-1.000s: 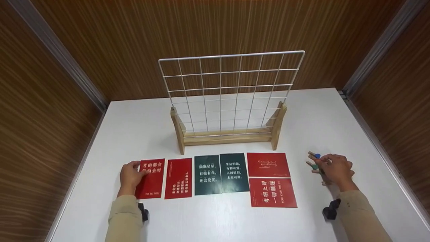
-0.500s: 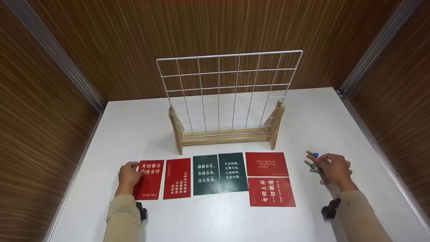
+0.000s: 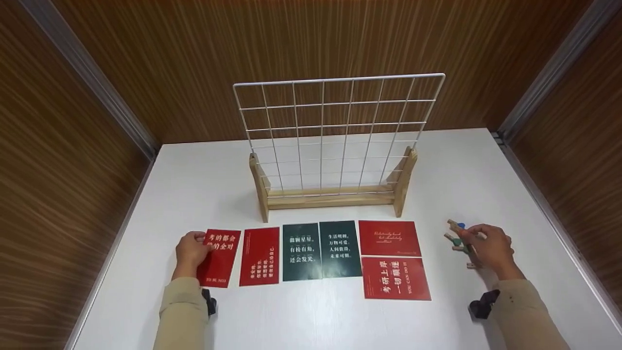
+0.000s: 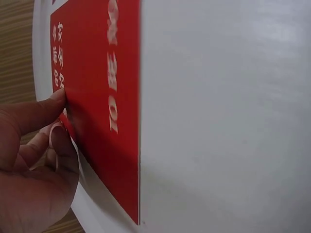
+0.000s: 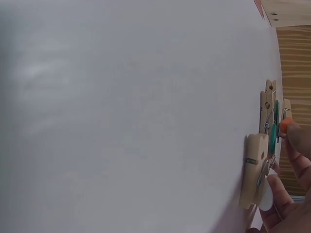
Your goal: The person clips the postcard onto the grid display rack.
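Note:
At the left end of a row of cards, my left hand [image 3: 191,253] pinches the left edge of a red card [image 3: 221,262] with white lettering. In the left wrist view, thumb and finger grip that edge, which is slightly raised and bent. To the right, my right hand [image 3: 492,249] pinches a wooden clothespin [image 5: 286,108] with an orange button between thumb and finger. Close under that hand lie several more wooden clothespins, one with a green button [image 3: 456,240], one with a blue button [image 3: 461,225] and one with a white button [image 5: 266,194].
A white wire grid [image 3: 335,131] stands upright in a wooden base [image 3: 330,199] behind the cards. Beside the held card lie a red card [image 3: 259,257], two dark green cards [image 3: 300,267] and two more red cards [image 3: 388,231]. Wood-grain walls enclose the white table [image 3: 291,321].
The left edge of the red card has risen slightly in my left hand, tilting the card. My right hand has lifted the orange-buttoned clothespin a little off the others.

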A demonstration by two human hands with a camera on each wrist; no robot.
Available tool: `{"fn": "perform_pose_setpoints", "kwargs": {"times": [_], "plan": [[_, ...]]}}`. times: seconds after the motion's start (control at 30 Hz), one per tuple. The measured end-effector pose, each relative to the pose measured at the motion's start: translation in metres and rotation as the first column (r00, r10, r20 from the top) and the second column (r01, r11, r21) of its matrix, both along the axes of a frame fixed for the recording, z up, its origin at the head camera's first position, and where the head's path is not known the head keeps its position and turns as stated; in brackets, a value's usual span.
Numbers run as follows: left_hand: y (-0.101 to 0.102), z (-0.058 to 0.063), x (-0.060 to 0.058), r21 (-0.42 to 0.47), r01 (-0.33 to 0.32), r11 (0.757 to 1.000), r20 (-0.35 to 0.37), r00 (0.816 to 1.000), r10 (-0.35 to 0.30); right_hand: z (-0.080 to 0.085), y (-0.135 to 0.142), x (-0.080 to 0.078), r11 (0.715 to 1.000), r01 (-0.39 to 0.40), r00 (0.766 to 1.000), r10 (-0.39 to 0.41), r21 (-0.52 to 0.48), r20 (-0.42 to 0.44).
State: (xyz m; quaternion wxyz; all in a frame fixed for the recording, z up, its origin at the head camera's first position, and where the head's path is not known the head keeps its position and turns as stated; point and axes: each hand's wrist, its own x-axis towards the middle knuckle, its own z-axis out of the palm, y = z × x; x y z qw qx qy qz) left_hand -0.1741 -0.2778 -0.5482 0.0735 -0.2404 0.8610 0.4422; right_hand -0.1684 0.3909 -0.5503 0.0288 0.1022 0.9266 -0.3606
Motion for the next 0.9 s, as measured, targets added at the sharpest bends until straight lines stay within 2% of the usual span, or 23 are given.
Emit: {"fn": "perform_pose_setpoints", "kwargs": {"times": [0.17, 0.4, 0.63, 0.77, 0.9], "plan": [[0.0008, 0.0016, -0.0004, 0.023, -0.016, 1.000, 0.038, 0.999, 0.015, 0.0024, 0.0018, 0.0021, 0.995, 0.007, 1.000, -0.009, -0.095, -0.028], [-0.0005, 0.0023, -0.0019, 0.028, -0.007, 1.000, 0.047, 0.999, 0.006, 0.0059, 0.0042, 0.0040, 0.979, 0.033, 0.997, -0.045, -0.203, -0.057], [-0.0010, 0.0031, -0.0016, 0.018, 0.021, 1.000, 0.025, 0.999, -0.022, 0.0045, 0.0062, 0.0027, 0.981, 0.068, 0.991, -0.087, -0.181, -0.103], [-0.0020, 0.0041, -0.0008, 0.008, 0.032, 0.999, 0.015, 0.999, -0.032, 0.0054, 0.0069, 0.0036, 0.983, 0.079, 0.990, -0.096, -0.165, -0.099], [-0.0033, 0.0061, 0.0008, 0.000, 0.025, 1.000, 0.014, 1.000, -0.025, 0.0073, 0.0084, 0.0037, 0.975, 0.077, 0.991, -0.099, -0.209, -0.093]]}}
